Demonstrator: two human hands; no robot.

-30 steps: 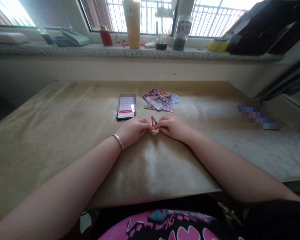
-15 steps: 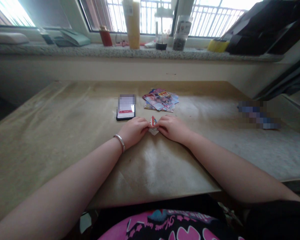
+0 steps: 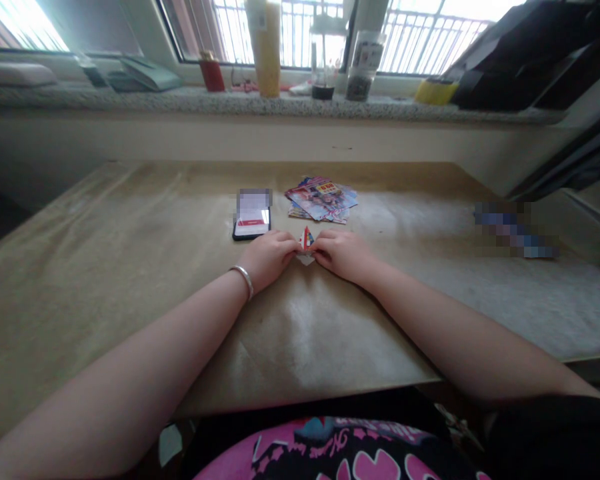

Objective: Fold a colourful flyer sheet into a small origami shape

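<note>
A small folded piece of coloured paper (image 3: 307, 241), red, white and blue, stands on the brown table (image 3: 130, 267) between my two hands. My left hand (image 3: 269, 257), with a silver bangle on its wrist, pinches the paper from the left with closed fingers. My right hand (image 3: 343, 254) pinches it from the right, fingers curled. Both hands rest on the table. Most of the paper is hidden by the fingertips.
A black phone (image 3: 251, 218) lies just beyond my left hand. A pile of colourful printed papers (image 3: 322, 199) lies beyond my right hand. A blurred object (image 3: 513, 229) sits at the right. Bottles and jars (image 3: 266, 47) line the stone windowsill.
Both hands and the folded paper have shifted slightly away from me on the table; the grip looks the same.
</note>
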